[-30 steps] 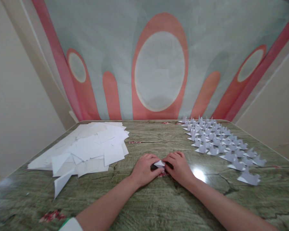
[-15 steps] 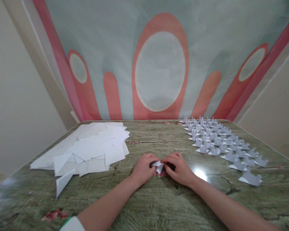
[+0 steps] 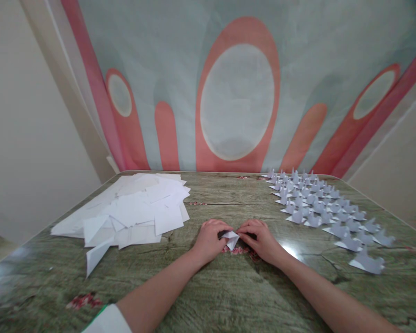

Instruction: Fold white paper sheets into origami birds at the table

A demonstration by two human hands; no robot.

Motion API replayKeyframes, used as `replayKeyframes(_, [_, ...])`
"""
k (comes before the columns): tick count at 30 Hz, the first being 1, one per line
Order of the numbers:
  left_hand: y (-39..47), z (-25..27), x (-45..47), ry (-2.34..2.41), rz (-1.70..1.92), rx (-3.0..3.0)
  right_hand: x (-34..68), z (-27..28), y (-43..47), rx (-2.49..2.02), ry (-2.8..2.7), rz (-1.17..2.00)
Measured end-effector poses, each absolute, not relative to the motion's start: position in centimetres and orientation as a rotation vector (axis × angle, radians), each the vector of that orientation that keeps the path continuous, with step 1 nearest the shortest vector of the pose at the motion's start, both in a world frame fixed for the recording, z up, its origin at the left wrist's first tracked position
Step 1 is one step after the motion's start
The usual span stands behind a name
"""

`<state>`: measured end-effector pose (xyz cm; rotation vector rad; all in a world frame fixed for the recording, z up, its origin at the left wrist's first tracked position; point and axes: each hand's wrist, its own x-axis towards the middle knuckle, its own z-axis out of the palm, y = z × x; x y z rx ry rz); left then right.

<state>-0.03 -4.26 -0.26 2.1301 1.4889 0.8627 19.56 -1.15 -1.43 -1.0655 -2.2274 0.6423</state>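
Note:
Between my hands, just above the table, is a small white folded paper piece (image 3: 232, 239). My left hand (image 3: 211, 239) pinches its left side between thumb and fingers. At its right edge, the thumb and fingertips of my right hand (image 3: 258, 239) are closed together on the paper. On the right of the table stand several rows of small white folded paper figures (image 3: 367, 262), alike in shape with a raised point. A pile of flat white paper sheets (image 3: 135, 208) lies on the left, with one folded sheet (image 3: 97, 257) at its near edge.
The wood-grain table (image 3: 208, 296) has red flower-like patches in its surface. Behind its far edge hangs a pale green sheet (image 3: 180, 55) with coral shapes. A plain wall (image 3: 38, 129) stands on the left.
The view has shifted a little, so the table's contents appear slightly further right. My right hand's fingers have drawn in to a narrower pinch, and more of the folded paper shows.

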Motion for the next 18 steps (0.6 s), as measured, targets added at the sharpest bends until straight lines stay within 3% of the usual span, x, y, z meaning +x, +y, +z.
replayKeyframes(18, [-4.38, -0.06, 0.16, 1.514, 0.886, 2.108, 19.13, -0.64, -1.51, -1.11, -2.319, 0.591])
